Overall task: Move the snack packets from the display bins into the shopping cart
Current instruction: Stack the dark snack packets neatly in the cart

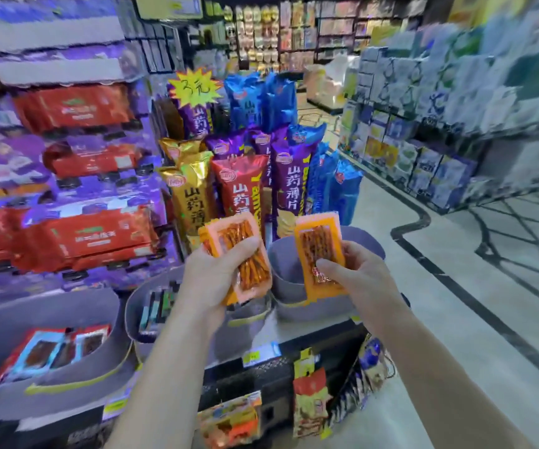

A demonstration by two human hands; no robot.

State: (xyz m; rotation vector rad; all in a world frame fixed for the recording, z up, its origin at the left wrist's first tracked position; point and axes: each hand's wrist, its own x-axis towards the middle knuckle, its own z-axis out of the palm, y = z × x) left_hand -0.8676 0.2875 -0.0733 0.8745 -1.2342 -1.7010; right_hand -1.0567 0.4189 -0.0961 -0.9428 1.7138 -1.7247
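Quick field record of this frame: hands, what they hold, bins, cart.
left hand: grips left orange packet
right hand: grips right orange packet
packet contents: reddish-brown sticks behind clear window
position: both held above grey bins
far-left bin: red and blue packets inside
cart: not in view

Pale tiled shop floor [456, 319] with dark inlaid lines, stocked shelves [423, 131] on both sides.

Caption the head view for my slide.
Left hand and right hand each hold an orange snack packet above grey bins.
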